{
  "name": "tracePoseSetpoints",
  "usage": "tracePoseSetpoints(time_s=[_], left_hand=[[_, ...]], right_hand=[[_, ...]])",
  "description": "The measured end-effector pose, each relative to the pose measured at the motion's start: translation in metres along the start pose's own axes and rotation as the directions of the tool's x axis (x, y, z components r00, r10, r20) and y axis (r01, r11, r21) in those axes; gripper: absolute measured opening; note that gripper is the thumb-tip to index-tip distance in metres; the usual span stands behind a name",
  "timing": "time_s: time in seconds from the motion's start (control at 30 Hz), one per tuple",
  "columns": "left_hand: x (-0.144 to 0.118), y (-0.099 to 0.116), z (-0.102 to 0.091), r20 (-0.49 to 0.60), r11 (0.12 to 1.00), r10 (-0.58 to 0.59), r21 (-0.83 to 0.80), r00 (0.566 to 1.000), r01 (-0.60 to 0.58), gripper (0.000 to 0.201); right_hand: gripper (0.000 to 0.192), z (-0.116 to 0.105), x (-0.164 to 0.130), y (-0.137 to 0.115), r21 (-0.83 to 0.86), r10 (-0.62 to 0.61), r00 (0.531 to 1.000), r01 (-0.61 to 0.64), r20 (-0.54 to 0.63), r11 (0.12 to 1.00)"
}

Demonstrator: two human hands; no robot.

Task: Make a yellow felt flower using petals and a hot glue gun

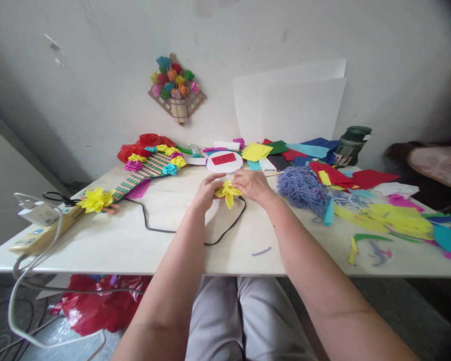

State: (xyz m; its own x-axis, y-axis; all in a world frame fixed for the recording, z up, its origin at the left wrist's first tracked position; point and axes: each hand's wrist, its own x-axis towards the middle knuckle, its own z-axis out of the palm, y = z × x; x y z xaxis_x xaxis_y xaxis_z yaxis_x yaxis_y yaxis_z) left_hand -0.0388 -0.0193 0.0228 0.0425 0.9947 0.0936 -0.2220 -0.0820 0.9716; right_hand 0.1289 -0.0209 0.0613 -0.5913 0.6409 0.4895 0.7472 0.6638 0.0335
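Crepe-like yellow paper, folded and crumpled into a small flower [228, 192], sits between both hands above the middle of the pale bench [135, 240]. The left hand [207, 192] has its fingers closed on the flower's left side; the right hand [252, 184] pinches its right side from above, fingers curled shut on the paper. A thin black cable [225, 230] loops across the bench just under the flower.

Behind the hands lies a white paper disc [224, 162] with a flat red rectangle on it. To the left, a slatted panel of striped sticks [143, 175] lies at a slant, trimmed with ruffled paper flowers in yellow, pink and turquoise; a larger yellow flower [96, 199] rests at its lower end. Farther left, a cream power strip [41, 233] carries a white plug and grey cord. To the right, a tangled heap of blue-violet yarn [303, 188] lies beside loose sheets and scraps of coloured paper [391, 215].

The bench top is smooth and off-white, set against a plain white wall. A small slatted basket of paper flowers [176, 90] hangs there, and white boards [293, 105] lean against it. A dark green jar [352, 144] stands near the wall; its label is too small to read. A red plastic bag [97, 306] lies on the floor.
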Motion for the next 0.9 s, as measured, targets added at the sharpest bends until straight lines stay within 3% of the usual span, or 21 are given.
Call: tracePoseSetpoints(time_s=[0.23, 0.57, 0.9], left_hand=[[-0.0023, 0.0038, -0.0014, 0.113, 0.999, -0.027, 0.020, 0.993, 0.025, 0.026], [-0.0013, 0.0013, -0.0045, 0.092, 0.998, -0.057, -0.015, 0.994, 0.058, 0.020], [-0.0027, 0.0003, -0.0044, 0.186, 1.000, -0.025, 0.017, 0.982, 0.023, 0.038]], right_hand=[[0.024, 0.0027, -0.0013, 0.0086, 0.037, 0.005, 1.000, -0.005, -0.015, 0.999], [0.025, 0.0015, -0.0007, 0.0018, 0.009, -0.024, 1.000, 0.024, 0.001, 1.000], [0.025, 0.0028, -0.0016, 0.0100, -0.002, 0.000, 1.000, 0.000, -0.001, 1.000]])
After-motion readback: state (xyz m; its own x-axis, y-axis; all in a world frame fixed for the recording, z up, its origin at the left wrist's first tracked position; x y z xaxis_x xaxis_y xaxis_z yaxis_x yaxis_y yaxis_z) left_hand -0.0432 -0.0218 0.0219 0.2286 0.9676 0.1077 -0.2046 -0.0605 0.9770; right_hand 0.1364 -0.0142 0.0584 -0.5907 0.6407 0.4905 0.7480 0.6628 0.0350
